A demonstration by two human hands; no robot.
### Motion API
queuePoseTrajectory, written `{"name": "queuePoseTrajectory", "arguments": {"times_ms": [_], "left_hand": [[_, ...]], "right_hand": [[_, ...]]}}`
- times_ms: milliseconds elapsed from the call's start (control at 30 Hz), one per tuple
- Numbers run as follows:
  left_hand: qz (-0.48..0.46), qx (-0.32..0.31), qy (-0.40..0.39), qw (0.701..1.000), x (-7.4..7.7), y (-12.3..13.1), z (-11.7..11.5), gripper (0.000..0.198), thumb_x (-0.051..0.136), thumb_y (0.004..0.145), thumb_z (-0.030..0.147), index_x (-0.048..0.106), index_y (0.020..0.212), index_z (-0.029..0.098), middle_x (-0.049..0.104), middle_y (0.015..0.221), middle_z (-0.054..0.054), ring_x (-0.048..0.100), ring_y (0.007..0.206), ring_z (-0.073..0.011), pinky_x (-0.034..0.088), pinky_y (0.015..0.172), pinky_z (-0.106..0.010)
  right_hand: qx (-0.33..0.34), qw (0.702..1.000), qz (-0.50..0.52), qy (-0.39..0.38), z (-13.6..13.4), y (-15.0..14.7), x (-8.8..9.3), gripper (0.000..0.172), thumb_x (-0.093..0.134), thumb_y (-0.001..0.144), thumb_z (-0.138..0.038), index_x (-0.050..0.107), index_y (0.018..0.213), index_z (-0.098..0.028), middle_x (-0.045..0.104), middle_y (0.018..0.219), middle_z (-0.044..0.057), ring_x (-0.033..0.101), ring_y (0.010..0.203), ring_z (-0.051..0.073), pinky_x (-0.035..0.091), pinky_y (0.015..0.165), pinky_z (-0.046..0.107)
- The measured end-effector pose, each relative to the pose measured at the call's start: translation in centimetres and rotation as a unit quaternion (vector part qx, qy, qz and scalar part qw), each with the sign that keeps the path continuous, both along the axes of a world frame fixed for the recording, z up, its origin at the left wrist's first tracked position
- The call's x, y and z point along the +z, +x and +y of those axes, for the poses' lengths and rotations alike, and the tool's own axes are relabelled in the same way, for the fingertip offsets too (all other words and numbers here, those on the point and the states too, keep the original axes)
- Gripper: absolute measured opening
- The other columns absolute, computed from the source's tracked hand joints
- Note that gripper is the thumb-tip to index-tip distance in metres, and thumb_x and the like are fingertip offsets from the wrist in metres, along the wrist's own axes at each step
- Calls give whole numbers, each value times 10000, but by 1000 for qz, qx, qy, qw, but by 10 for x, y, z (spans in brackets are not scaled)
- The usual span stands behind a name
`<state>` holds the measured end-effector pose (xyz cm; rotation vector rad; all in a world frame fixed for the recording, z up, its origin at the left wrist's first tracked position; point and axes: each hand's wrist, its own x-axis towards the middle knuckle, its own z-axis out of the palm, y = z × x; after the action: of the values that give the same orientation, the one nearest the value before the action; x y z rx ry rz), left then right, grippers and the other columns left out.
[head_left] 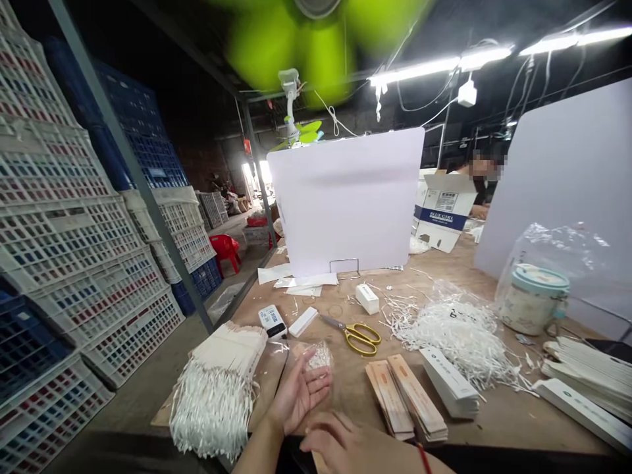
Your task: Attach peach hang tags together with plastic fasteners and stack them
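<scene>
My left hand (302,390) is palm up and open near the table's front edge, fingers stretched. Just behind its fingers lies a clear plastic bag (322,357) with small white pieces. My right hand (336,440) is back up, lower and to the right, its fingers loosely bent; nothing shows in them, though the underside is hidden. Left of my hands is a thick stack of paper strips with white string ends (217,388). Yellow-handled scissors (360,337) lie beyond. Stacks of orange-printed strips (399,395) sit to the right, beside a white card stack (450,385).
A heap of white strings (459,336) spreads over the right of the table, near a lidded jar (533,303). White boards (350,204) stand behind. Crates (83,217) are piled at left. A blurred green fan (316,46) spins overhead. Another person sits beyond a carton (444,210).
</scene>
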<state>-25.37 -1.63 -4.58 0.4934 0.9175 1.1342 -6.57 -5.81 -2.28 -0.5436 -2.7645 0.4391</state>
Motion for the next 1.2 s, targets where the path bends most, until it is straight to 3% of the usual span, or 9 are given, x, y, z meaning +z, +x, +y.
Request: {"name": "queuePoseTrajectory", "arguments": {"times_ms": [67, 133, 267, 367, 567, 733, 867, 1033, 1200], "left_hand": [[8, -7, 4, 1000, 3, 2, -2, 691, 662, 909, 478, 377, 1514, 306, 707, 1124, -109, 738, 943, -218, 561, 832, -309], [16, -13, 8, 1000, 5, 4, -4, 707, 663, 907, 488, 365, 1525, 318, 697, 1141, -109, 736, 940, -221, 559, 851, -328], [20, -18, 17, 999, 4, 3, -3, 655, 659, 920, 453, 408, 1505, 298, 680, 1196, -106, 728, 958, -221, 554, 893, -355], [19, -7, 14, 1000, 3, 3, -1, 518, 623, 949, 419, 510, 1422, 241, 680, 1218, -116, 721, 981, -218, 560, 894, -359], [47, -5, 43, 998, 3, 6, 0, 233, 608, 949, 201, 642, 1165, 120, 730, 1112, -155, 729, 1010, -225, 562, 936, -370], [58, -14, 45, 997, -2, 6, 3, 161, 616, 948, 236, 674, 1022, 106, 760, 978, -140, 750, 902, -199, 580, 905, -347], [80, -36, 76, 993, -4, 6, -1, 199, 666, 919, 293, 706, 948, 100, 766, 891, -125, 749, 843, -188, 588, 850, -308], [118, -94, 116, 982, -3, 8, -10, 353, 822, 778, 388, 756, 906, 65, 770, 855, -142, 727, 779, -180, 568, 763, -261], [140, -116, 132, 974, -2, 11, -10, 420, 868, 698, 462, 772, 869, 90, 765, 822, -107, 711, 758, -164, 546, 754, -251]], "right_hand": [[-15, 999, -3, 33, -5, 32, 13, 432, 526, 923, -165, 557, 1347, -245, 653, 1304, 124, 591, 1256, 282, 456, 1095, 428], [-55, 998, -25, 28, -6, 64, 37, 500, 522, 872, -128, 559, 1358, -236, 631, 1366, 130, 544, 1321, 320, 356, 1171, 550], [-149, 984, -96, -13, 2, 107, 89, 911, 722, 603, -253, 469, 1474, -174, 464, 1540, 171, 342, 1446, 470, 157, 1191, 722], [-208, 970, -122, -26, 13, 118, 105, 1099, 789, 483, -312, 423, 1502, -122, 424, 1557, 198, 254, 1481, 470, 37, 1215, 694], [-212, 964, -158, 8, 40, 114, 92, 1173, 830, 506, -416, 338, 1532, -128, 400, 1555, 219, 226, 1490, 440, 47, 1194, 697], [-182, 956, -228, 21, 56, 99, 76, 1201, 815, 543, -430, 265, 1573, -144, 419, 1543, 225, 201, 1488, 469, -24, 1142, 769], [-186, 940, -285, 30, 60, 89, 69, 1169, 816, 572, -424, 279, 1576, -161, 429, 1535, 236, 233, 1477, 467, -75, 1120, 782], [-171, 927, -334, 22, 63, 79, 60, 1188, 831, 585, -437, 260, 1588, -157, 428, 1539, 242, 197, 1496, 467, -101, 1115, 775], [-177, 917, -356, -7, 73, 77, 56, 1313, 904, 470, -452, 277, 1588, -167, 400, 1564, 247, 162, 1502, 504, -137, 1099, 776]]}}
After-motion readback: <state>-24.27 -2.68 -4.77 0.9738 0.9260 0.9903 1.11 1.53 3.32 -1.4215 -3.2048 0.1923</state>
